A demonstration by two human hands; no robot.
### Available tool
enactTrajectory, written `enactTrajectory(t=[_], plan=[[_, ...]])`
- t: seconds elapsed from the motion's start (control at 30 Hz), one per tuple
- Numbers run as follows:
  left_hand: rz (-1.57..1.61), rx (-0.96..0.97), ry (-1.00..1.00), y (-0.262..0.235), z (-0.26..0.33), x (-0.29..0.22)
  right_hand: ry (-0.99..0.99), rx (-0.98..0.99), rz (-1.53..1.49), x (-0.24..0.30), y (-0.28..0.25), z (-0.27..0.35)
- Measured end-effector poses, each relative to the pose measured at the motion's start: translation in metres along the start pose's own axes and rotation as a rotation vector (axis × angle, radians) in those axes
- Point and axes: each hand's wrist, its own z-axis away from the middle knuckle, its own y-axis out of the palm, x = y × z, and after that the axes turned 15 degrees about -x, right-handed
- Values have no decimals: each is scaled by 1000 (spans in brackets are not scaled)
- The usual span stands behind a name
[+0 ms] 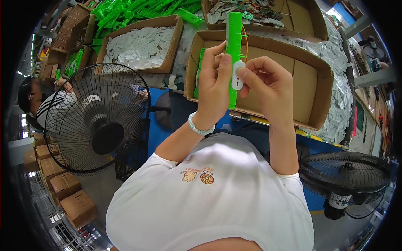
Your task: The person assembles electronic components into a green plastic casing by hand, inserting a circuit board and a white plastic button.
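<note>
My left hand [213, 85] is wrapped round a long bright green plastic housing [234, 35], which stands nearly upright in view above a cardboard box. A thin orange-yellow wire [246, 42] runs along the housing's right side beside small green prongs. Between thumb and fingers, my right hand [270, 81] grips a white rounded cover [237, 81] against the housing's lower half. On the cover's face show a small red spot and a dark slot. Whether the cover is seated in the housing, I cannot tell.
The cardboard box [312, 69] below my hands has green pieces at its left end. A box of white pieces [140, 46], a heap of green parts [125, 12] and a box of wired boards [251, 10] lie beyond. Fans [106, 136] [345, 173] flank me; a co-worker [54, 104] is far left.
</note>
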Motion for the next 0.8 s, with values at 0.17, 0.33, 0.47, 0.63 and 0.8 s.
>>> enactTrajectory(t=[0.17, 0.33, 0.47, 0.63, 0.8], plan=[[-30, 21, -17, -1, 0, -3, -50, -19, 46, -4, 6, 1], [47, 16, -97, 2, -7, 1, 5, -25, -1, -8, 4, -8], [86, 82, -164, 2, -16, -4, 7, -28, -115, -13, 7, -14], [93, 13, -182, 1, -18, -10, 46, 6, -136, -8, 5, -9], [124, 56, -269, -7, -18, -15, 58, 129, -85, -5, -1, -10]])
